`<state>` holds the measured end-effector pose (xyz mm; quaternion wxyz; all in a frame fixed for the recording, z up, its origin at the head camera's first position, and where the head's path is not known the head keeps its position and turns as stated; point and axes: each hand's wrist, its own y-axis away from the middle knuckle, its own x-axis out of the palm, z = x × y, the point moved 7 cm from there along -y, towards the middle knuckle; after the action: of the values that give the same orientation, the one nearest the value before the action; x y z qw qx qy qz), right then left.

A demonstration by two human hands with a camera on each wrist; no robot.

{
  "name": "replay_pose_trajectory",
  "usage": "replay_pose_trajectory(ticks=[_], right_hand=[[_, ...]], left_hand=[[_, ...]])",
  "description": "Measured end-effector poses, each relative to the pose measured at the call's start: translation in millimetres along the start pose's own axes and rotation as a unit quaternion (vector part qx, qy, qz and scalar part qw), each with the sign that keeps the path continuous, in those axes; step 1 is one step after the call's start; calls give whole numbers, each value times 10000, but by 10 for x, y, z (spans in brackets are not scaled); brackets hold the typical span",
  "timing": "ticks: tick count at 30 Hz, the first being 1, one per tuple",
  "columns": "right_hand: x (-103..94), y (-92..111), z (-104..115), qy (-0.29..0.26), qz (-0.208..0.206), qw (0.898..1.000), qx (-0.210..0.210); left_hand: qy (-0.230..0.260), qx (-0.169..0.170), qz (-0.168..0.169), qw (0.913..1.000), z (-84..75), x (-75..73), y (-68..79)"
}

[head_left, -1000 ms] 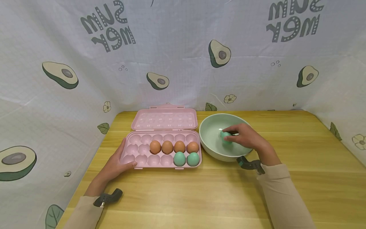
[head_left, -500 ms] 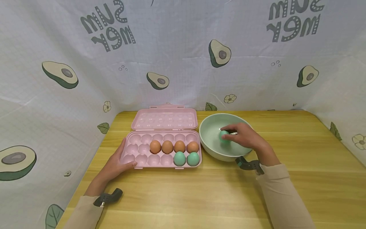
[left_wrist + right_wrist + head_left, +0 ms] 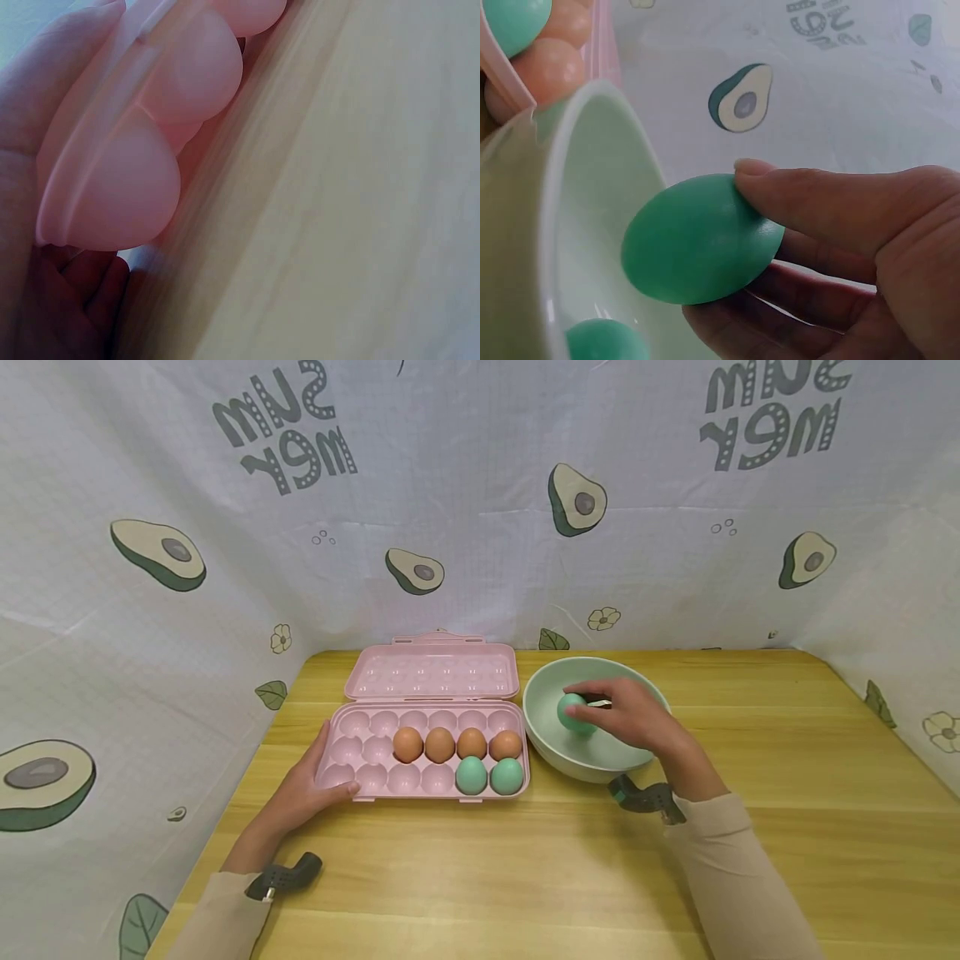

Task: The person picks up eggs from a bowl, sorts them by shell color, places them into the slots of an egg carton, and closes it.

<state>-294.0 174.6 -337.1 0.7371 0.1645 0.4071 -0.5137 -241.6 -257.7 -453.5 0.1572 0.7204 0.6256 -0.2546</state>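
My right hand [image 3: 633,717] pinches a green egg [image 3: 573,714] between thumb and fingers over the light green bowl [image 3: 573,766]. In the right wrist view the held egg lies tilted beside the bowl's inner wall, and a second green egg [image 3: 607,342] shows lower in the bowl. My left hand [image 3: 302,789] grips the left end of the pink egg carton [image 3: 420,795], thumb at the front corner, other fingers partly hidden at the side. Several brown eggs [image 3: 439,746] sit in its middle row; two green eggs [image 3: 471,776] fill the right end of the front row.
The carton's lid [image 3: 431,672] is folded back toward the printed cloth [image 3: 480,585] behind the wooden table [image 3: 480,877]. The bowl stands right against the carton's right end. Dark wrist devices [image 3: 283,878] sit on both forearms.
My right hand has moved left with the green egg, from the middle of the bowl toward its left side. The left hand and the carton have stayed in place.
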Motion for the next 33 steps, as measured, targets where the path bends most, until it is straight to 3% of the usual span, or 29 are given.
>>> replay_pose_trajectory(ticks=[21,33], right_hand=[[108,-53,329,-793,-384,9958,-262],[338,-146,508,-1201,-303,9912,-475]], left_hand=[[-18,-73,10,10000,20,-5,4],[74,-77,47,9999,5,9,-1]])
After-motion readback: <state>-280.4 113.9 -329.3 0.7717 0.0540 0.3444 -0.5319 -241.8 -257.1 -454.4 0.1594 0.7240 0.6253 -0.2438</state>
